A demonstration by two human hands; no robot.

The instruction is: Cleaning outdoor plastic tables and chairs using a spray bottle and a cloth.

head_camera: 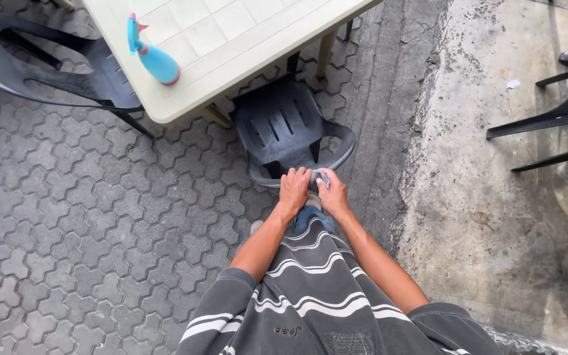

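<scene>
Head view: wiping the back rail of a dark plastic chair (pixel 283 131) tucked under the cream plastic table (pixel 231 39). Left hand (pixel 294 189) clenched over the rail's top edge; right hand (pixel 332 194) grasping a small grey cloth (pixel 320 176) pressed on that rail. Next, probably sliding the cloth along the curved rail while steadying. Cloth mostly hidden under fingers; blue spray bottle (pixel 154 56) lying on the table; chair legs out of sight

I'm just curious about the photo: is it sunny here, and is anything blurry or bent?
Head view: soft daylight, faint chair shadows on the concrete; no glare on the table; hands and cloth sharp; the wide lens bends the table edges and the paving.
</scene>
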